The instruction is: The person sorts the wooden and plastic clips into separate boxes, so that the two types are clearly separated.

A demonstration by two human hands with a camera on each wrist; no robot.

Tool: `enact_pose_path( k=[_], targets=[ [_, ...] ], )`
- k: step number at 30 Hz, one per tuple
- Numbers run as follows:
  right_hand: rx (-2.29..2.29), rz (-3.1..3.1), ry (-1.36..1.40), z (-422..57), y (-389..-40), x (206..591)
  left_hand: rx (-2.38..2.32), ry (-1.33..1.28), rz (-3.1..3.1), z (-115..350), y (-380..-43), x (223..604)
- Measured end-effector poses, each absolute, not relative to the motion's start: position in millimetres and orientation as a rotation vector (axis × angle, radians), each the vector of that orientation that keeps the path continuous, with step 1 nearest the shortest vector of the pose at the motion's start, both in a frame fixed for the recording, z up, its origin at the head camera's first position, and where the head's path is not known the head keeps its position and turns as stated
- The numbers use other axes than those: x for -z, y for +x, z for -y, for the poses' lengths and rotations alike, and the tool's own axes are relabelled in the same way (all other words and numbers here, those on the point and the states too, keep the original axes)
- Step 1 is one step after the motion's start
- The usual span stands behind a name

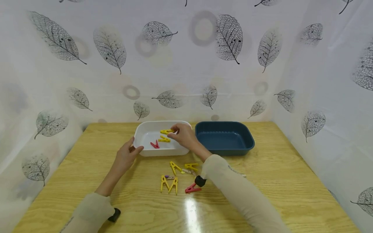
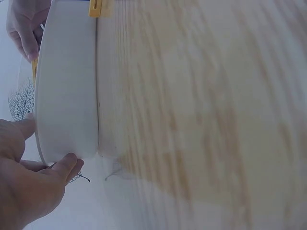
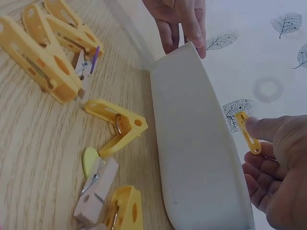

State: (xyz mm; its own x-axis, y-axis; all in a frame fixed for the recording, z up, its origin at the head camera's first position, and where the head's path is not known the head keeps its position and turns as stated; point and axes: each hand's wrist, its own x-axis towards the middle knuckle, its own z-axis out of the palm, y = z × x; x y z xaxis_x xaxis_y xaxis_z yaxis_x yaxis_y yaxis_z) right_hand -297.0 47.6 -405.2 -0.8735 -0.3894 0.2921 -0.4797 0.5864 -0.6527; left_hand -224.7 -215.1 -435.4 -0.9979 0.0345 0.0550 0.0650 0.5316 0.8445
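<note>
My left hand grips the left end of a white plastic basin, thumb and fingers about its rim. Over that basin my right hand pinches a yellow clothespin between thumb and fingers; the right wrist view shows this clothespin above the rim. Inside the basin lie another yellow clothespin and a red clothespin. On the table before it are several yellow clothespins, a red clothespin and small wooden clothespins, one with a purple piece.
A dark blue basin stands just right of the white one, with my right forearm passing in front of its left corner. Both sit toward the back of the wooden table. A leaf-patterned cloth hangs behind and at the sides.
</note>
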Motion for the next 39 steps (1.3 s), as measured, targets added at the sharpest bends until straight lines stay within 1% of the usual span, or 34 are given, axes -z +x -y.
enact_pose_path(
  k=[15, 29, 39],
  targets=[
    [-1.157, 2.746, 0.755, -60.3, -288.7, 404.4, 1.506, -0.091, 2.739, 215.8, -223.9, 434.7],
    [-1.265, 2.584, 0.798, -98.7, -263.6, 399.8, 1.492, -0.080, 2.749, 216.2, -224.0, 432.8],
    [-1.316, 2.550, 0.762, -123.9, -236.9, 399.9, 1.483, -0.092, 2.758, 215.4, -224.0, 432.9]
  ],
)
